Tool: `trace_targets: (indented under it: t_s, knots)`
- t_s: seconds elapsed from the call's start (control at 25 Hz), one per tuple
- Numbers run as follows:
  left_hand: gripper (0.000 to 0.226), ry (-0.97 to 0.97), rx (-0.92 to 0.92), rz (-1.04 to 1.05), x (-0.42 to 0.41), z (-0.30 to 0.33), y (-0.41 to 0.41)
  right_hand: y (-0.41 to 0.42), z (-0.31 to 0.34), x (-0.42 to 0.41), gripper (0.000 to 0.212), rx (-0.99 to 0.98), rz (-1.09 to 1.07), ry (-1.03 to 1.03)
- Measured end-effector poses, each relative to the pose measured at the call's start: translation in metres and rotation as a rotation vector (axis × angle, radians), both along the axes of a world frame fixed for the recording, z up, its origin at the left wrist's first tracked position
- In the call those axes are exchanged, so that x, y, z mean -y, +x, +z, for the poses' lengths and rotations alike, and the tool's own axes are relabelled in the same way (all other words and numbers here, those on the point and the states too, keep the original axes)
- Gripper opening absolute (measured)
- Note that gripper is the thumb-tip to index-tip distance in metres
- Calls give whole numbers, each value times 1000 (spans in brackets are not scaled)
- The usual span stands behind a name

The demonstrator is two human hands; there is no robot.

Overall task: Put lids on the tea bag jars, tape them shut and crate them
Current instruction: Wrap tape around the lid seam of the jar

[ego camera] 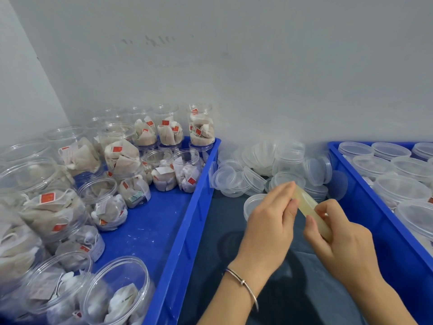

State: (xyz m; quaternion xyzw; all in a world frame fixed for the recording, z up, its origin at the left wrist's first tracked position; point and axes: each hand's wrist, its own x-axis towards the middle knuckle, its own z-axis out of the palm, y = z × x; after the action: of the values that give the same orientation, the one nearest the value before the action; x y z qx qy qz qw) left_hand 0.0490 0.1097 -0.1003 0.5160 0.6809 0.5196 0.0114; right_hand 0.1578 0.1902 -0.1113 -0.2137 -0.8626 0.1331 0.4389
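Observation:
Both my hands hold a roll of clear yellowish tape (pixel 307 201) seen edge-on above the dark cloth. My left hand (pixel 271 219) pinches its upper left edge with thumb and fingers. My right hand (pixel 339 235) grips its lower right side with curled fingers. A lidded clear jar (pixel 251 204) stands just behind my left hand. Several open jars of tea bags (pixel 121 158) fill the blue crate (pixel 187 221) on the left. Loose clear lids (pixel 257 172) lie heaped at the back centre.
A second blue crate (pixel 365 207) on the right holds several lidded jars (pixel 398 186). A grey wall runs close behind everything. The dark cloth (pixel 229 242) covers the surface between the two crates. A thin bracelet circles my left wrist.

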Motion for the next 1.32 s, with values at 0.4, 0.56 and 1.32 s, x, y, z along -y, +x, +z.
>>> trace_targets:
  t_s: [0.4,0.56,1.32]
  knots:
    - [6,182,602,16,1,7,-16,0,-9,-1,40,-16,41,159]
    - [5,135,611,-63,-2,8,-13,4,-12,-5,40,-10,1,155]
    - [16,241,556,-41,0,10,5,4,-6,-15,39,-80,-18,258]
